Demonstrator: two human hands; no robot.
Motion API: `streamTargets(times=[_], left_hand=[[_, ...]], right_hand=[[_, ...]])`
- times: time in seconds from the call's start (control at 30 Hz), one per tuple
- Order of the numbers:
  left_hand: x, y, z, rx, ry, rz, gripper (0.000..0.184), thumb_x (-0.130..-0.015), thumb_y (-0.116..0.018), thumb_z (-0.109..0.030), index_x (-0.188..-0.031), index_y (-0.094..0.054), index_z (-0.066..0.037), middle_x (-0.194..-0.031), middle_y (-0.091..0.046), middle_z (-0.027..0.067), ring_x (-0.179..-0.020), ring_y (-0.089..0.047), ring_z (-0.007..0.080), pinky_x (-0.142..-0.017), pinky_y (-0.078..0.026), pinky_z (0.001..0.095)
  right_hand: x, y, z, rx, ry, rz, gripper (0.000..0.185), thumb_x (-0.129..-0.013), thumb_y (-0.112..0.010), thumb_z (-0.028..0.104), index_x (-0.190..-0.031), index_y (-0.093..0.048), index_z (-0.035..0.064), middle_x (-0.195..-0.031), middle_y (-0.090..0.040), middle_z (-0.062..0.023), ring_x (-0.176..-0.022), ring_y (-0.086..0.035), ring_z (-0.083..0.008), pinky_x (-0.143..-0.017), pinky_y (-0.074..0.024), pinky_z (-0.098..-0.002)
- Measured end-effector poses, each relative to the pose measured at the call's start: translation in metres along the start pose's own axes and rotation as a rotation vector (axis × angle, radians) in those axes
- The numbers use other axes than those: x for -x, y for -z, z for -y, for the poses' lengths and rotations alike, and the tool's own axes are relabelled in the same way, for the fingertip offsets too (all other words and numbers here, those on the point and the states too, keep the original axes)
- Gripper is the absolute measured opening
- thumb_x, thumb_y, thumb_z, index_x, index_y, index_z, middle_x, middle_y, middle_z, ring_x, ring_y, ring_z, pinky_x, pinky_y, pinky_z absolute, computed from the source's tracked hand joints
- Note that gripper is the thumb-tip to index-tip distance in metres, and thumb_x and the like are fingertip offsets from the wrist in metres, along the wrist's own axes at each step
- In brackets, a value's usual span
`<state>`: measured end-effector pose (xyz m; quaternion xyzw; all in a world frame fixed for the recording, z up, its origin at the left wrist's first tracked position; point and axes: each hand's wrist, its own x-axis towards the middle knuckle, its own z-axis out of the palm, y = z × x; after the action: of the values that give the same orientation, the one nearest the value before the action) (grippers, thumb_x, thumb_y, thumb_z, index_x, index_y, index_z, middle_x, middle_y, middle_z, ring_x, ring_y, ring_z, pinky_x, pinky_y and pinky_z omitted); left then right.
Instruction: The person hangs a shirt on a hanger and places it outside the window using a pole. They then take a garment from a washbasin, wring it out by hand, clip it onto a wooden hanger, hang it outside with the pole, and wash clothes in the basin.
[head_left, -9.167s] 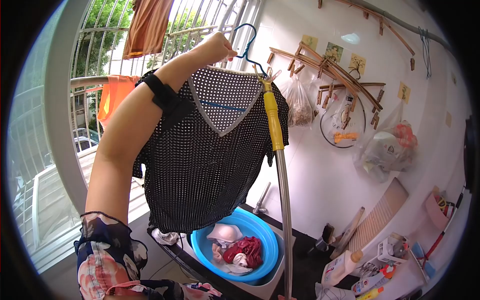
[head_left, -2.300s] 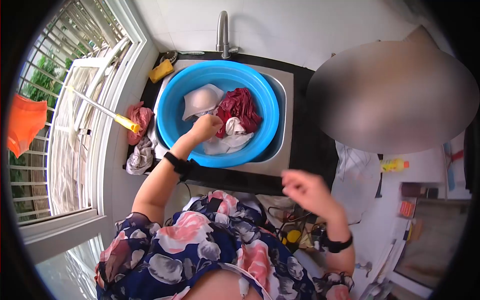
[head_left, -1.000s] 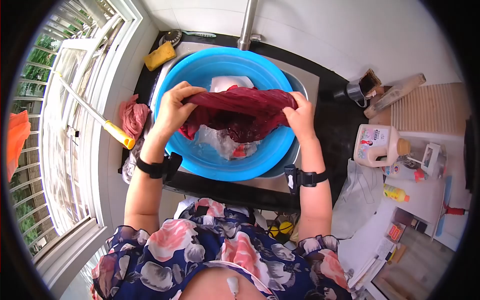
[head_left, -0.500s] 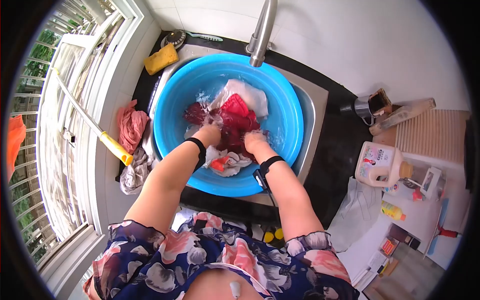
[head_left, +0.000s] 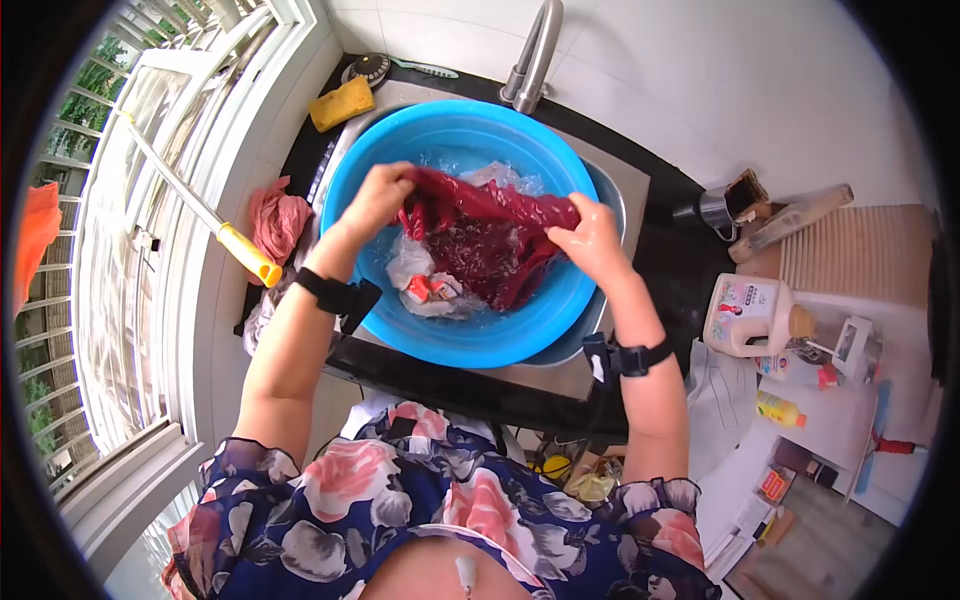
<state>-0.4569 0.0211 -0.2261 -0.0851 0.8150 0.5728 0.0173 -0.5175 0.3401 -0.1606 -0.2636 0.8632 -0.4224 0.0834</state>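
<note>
Cloth (head_left: pixel 490 240), burgundy and soaked, hung stretched between my two hands over the blue basin (head_left: pixel 470 345), its lower folds down inside. Half a second before, I had both hands pushed deep in that basin, water splashing about my wrists; by now they were up at its sides again, the cloth raised between them. The pale padded piece that had shown plainly behind the burgundy was mostly hidden. A crumpled white cloth (head_left: pixel 432 285) with a red patch lay in the near-left part of the basin.

To the right of the basin stood a beige detergent jug (head_left: pixel 745 312); its label carried a small figure and lettering too tiny for me to read. A yellow bottle (head_left: pixel 780 408) lay nearer me on that same side, its print just as unreadable.

My left hand (head_left: pixel 380 200) was closed on one upper corner of the cloth, above the basin's left side, fingers curled over the edge. My right hand (head_left: pixel 590 235) pinched the other corner at the basin's right rim, thumb in front and pointing inward. Both forearms reached up from the near side of the basin and spread apart, each wearing a black strap (head_left: pixel 640 358). Beyond the basin rose the steel faucet (head_left: pixel 535 60), and at its far left sat a yellow sponge (head_left: pixel 343 105).
</note>
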Motion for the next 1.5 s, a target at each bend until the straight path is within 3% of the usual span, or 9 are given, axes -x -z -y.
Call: streamTargets(times=[0.2,0.5,0.77,0.9,0.93,1.1,1.3,1.4,1.5], left_hand=[[0.033,0.043,-0.138,0.303,-0.206,-0.127,0.029,-0.092,-0.047,-0.010,-0.114,-0.062,0.001,-0.101,-0.067,0.0059,-0.092,-0.065,0.0140,-0.083,-0.052,0.0278],[0.066,0.059,-0.200,0.437,-0.451,-0.165,0.027,-0.095,-0.049,-0.010,-0.116,-0.061,0.002,-0.101,-0.067,0.0063,-0.092,-0.065,0.0131,-0.083,-0.053,0.0268],[0.055,0.014,-0.084,-0.057,-0.145,0.121,0.034,-0.079,-0.047,0.010,-0.109,-0.064,0.005,-0.099,-0.069,0.0099,-0.095,-0.064,0.0180,-0.089,-0.049,0.0294],[0.048,-0.020,0.008,-0.364,-0.105,0.356,0.061,-0.073,-0.050,0.013,-0.130,-0.053,-0.007,-0.129,-0.052,0.0237,-0.118,-0.054,0.0339,-0.100,-0.043,0.0348],[0.046,-0.033,0.016,-0.485,0.056,0.376,0.079,-0.074,-0.059,0.007,-0.145,-0.035,-0.017,-0.146,-0.029,0.0257,-0.131,-0.038,0.0401,-0.107,-0.037,0.0408],[0.032,-0.082,0.013,-0.933,0.301,0.729,0.092,-0.079,-0.066,-0.031,-0.152,-0.010,-0.025,-0.155,-0.002,0.0230,-0.139,-0.016,0.0503,-0.112,-0.020,0.0572],[-0.009,-0.113,0.131,-0.966,0.114,0.802,0.086,-0.081,-0.062,-0.043,-0.152,-0.016,-0.024,-0.157,-0.005,0.0197,-0.137,-0.019,0.0523,-0.109,-0.020,0.0626],[-0.007,-0.101,0.058,-1.224,0.218,0.942,0.077,-0.080,-0.064,-0.035,-0.147,-0.030,-0.019,-0.155,-0.018,0.0178,-0.134,-0.031,0.0476,-0.111,-0.028,0.0484],[-0.033,-0.112,0.148,-0.871,0.241,1.101,0.068,-0.076,-0.067,-0.026,-0.139,-0.044,-0.015,-0.150,-0.030,0.0176,-0.131,-0.038,0.0406,-0.105,-0.036,0.0496]], right_hand=[[0.011,0.066,0.122,-0.239,0.236,-0.088,0.029,-0.068,-0.067,-0.007,-0.096,-0.061,-0.0023,-0.084,-0.065,-0.0067,-0.079,-0.060,-0.0096,-0.074,-0.0492,-0.0266],[0.002,0.114,0.174,-0.566,0.497,-0.165,0.031,-0.076,-0.063,-0.010,-0.106,-0.058,-0.0029,-0.096,-0.066,-0.0064,-0.086,-0.064,-0.0131,-0.081,-0.0509,-0.0266],[0.011,0.034,0.059,-0.226,0.194,0.268,0.045,-0.065,-0.067,-0.007,-0.109,-0.060,-0.0003,-0.103,-0.063,-0.0069,-0.100,-0.060,-0.0166,-0.092,-0.0463,-0.0307],[0.022,-0.030,-0.024,0.400,0.125,0.347,0.049,-0.071,-0.069,0.013,-0.118,-0.056,0.0079,-0.125,-0.055,-0.0121,-0.114,-0.055,-0.0312,-0.094,-0.0464,-0.0413],[0.024,-0.045,-0.038,0.397,0.121,0.349,0.049,-0.071,-0.069,0.013,-0.118,-0.056,0.0079,-0.125,-0.055,-0.0121,-0.114,-0.055,-0.0312,-0.094,-0.0464,-0.0413],[0.036,-0.122,-0.078,0.768,-0.178,0.736,0.045,-0.083,-0.058,0.018,-0.126,-0.052,0.0080,-0.135,-0.043,-0.0237,-0.122,-0.044,-0.0443,-0.102,-0.0388,-0.0492],[0.018,-0.166,-0.105,0.934,-0.039,1.081,0.045,-0.079,-0.059,0.020,-0.118,-0.061,-0.0022,-0.136,-0.042,-0.0334,-0.132,-0.028,-0.0506,-0.111,-0.0219,-0.0569],[0.010,-0.155,-0.103,0.805,-0.183,0.937,0.031,-0.075,-0.060,0.014,-0.101,-0.069,0.0013,-0.132,-0.049,-0.0274,-0.121,-0.046,-0.0444,-0.103,-0.0374,-0.0498],[0.026,-0.129,-0.097,0.674,-0.119,0.756,0.026,-0.077,-0.056,0.009,-0.097,-0.071,0.0027,-0.111,-0.063,-0.0214,-0.103,-0.061,-0.0383,-0.087,-0.0505,-0.0428]])
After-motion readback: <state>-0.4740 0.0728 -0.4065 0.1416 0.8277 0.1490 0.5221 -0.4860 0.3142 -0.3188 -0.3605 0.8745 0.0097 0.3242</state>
